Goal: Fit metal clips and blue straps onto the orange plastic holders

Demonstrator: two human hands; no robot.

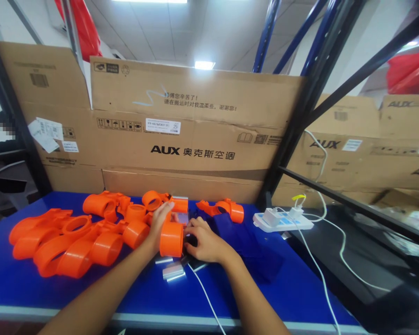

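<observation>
My left hand (158,226) is closed on an orange plastic tape dispenser (171,240), its broad ring facing me. Close beside it, my right hand (204,239) curls its fingers and thumb around a small dark thing (191,240), mostly hidden by the fingers. Several more orange tape dispensers (75,258) lie in a heap to the left of my hands. Another dispenser (234,211) rests behind my right hand. Below my hands are small shiny silver strips (173,271). Dark blue cloth-like material (247,246) lies to the right.
The blue tabletop (132,298) has a pale front edge. A white power strip (282,219) with plugged-in chargers sits at the right edge. A white cable (207,298) runs from under my hands over the front. Cardboard (195,130) and black rack posts (295,125) stand behind.
</observation>
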